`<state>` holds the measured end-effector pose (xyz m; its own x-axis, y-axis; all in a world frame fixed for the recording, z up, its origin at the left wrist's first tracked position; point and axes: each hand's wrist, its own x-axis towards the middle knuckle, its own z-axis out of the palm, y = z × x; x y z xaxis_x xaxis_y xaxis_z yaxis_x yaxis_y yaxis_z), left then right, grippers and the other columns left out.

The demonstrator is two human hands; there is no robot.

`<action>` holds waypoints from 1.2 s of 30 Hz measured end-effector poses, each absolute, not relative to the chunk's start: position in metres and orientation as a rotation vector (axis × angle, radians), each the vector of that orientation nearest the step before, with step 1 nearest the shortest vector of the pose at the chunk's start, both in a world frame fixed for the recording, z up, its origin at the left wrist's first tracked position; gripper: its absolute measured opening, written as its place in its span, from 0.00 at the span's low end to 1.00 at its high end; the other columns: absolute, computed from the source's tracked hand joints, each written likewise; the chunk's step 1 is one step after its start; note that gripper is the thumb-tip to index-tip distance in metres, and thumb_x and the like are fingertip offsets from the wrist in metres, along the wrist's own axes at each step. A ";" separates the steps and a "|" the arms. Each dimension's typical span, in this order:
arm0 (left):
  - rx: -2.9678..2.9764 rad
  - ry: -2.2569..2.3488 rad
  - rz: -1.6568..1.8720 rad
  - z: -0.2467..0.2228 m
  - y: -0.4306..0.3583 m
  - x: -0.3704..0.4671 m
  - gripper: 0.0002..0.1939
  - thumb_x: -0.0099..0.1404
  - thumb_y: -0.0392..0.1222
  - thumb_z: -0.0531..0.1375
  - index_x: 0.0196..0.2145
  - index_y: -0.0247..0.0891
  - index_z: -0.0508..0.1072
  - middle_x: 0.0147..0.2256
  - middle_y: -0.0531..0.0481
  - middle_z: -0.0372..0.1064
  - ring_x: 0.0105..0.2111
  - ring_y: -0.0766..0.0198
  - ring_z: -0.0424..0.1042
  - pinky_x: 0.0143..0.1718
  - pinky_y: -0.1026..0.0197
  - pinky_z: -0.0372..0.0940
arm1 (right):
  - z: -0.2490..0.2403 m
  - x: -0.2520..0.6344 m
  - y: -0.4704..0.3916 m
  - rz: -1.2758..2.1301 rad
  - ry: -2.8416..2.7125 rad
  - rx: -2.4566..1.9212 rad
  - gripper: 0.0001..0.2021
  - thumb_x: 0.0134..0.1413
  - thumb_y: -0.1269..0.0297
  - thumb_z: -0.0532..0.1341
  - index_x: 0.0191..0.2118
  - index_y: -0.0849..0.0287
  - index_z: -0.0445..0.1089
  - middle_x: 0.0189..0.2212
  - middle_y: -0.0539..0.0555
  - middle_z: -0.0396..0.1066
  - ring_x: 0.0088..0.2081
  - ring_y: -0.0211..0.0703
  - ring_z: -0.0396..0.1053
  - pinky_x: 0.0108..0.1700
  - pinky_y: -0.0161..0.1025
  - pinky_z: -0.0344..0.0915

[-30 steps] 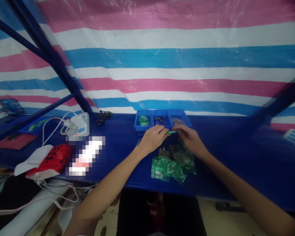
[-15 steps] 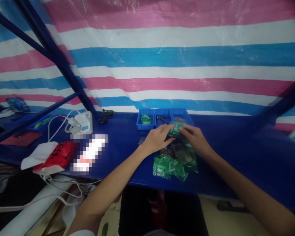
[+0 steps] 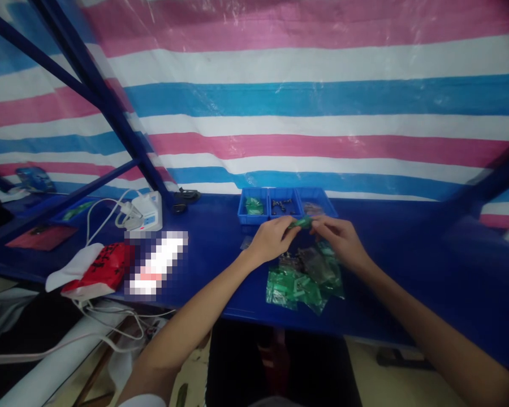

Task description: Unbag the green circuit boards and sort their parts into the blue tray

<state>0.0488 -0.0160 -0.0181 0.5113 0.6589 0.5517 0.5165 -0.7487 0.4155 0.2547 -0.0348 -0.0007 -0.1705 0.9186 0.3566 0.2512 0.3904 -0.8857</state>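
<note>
Just below the frame's centre, both my hands, left hand [image 3: 271,240] and right hand [image 3: 339,240], now pinch the small green bag [image 3: 301,224] flattened again between fingers, above the bench [image 3: 212,254] pile.

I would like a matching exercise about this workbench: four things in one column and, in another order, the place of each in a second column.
Things:
1. small green packet
2. pile of green bags
3. blue tray
4. white charger

Places:
A. at the back of the bench, against the striped sheet, just beyond the hands
B. flat on the bench, below the hands
C. far to the left, with white cables
D. pinched between the left hand and the right hand

Pairs: 1-D, 2-B, 3-A, 4-C
</note>
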 end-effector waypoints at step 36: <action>2.160 1.175 1.423 -0.020 0.005 0.039 0.23 0.70 0.38 0.58 0.60 0.42 0.57 0.40 0.49 0.71 0.38 0.63 0.74 0.39 0.61 0.69 | -0.003 0.231 0.028 0.595 -1.704 -1.143 0.10 0.57 0.57 0.63 0.40 0.56 0.69 0.24 0.50 0.74 0.30 0.49 0.75 0.37 0.45 0.71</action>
